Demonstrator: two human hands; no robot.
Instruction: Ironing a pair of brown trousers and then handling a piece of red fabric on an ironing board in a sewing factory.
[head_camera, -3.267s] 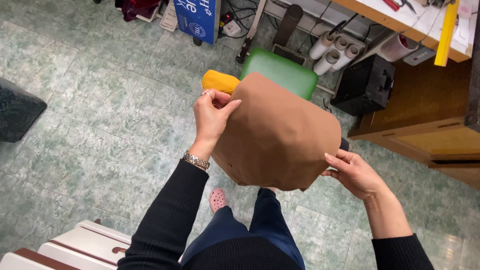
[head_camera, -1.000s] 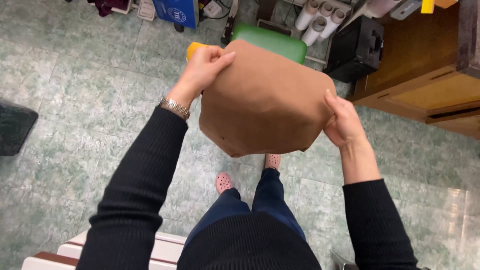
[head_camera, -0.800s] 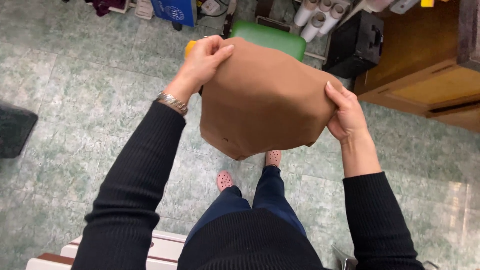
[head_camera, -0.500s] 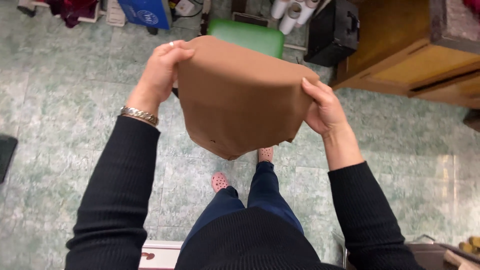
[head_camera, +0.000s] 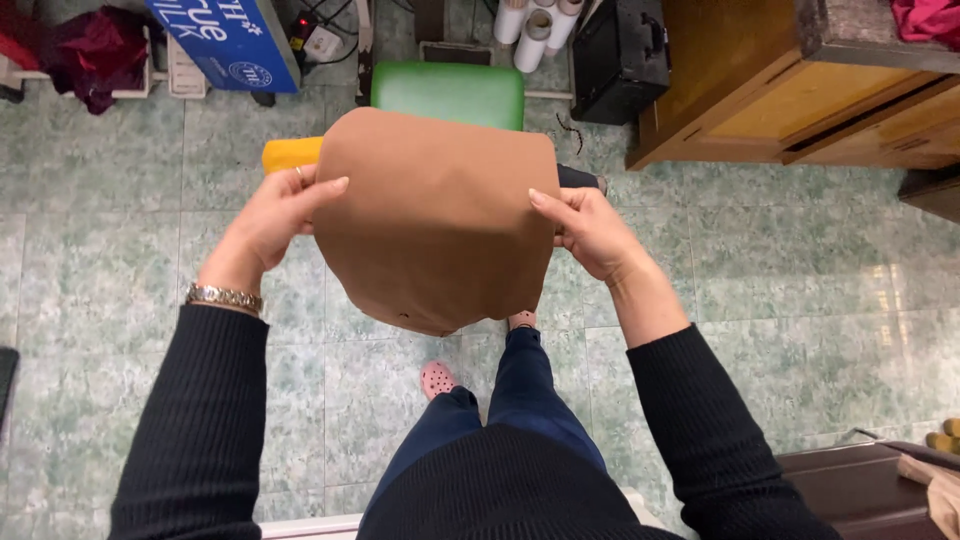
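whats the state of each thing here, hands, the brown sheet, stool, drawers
left hand: shut on the brown sheet's left edge
right hand: shut on the sheet's right edge
brown sheet: held up off the floor, spread between both hands, lower edge hanging free
green stool: on the floor, partly hidden by the sheet
drawers: top one pulled slightly out
black case: closed, on the floor

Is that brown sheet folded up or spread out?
Spread out: the brown sheet hangs open and smooth, left hand and right hand holding its opposite edges.
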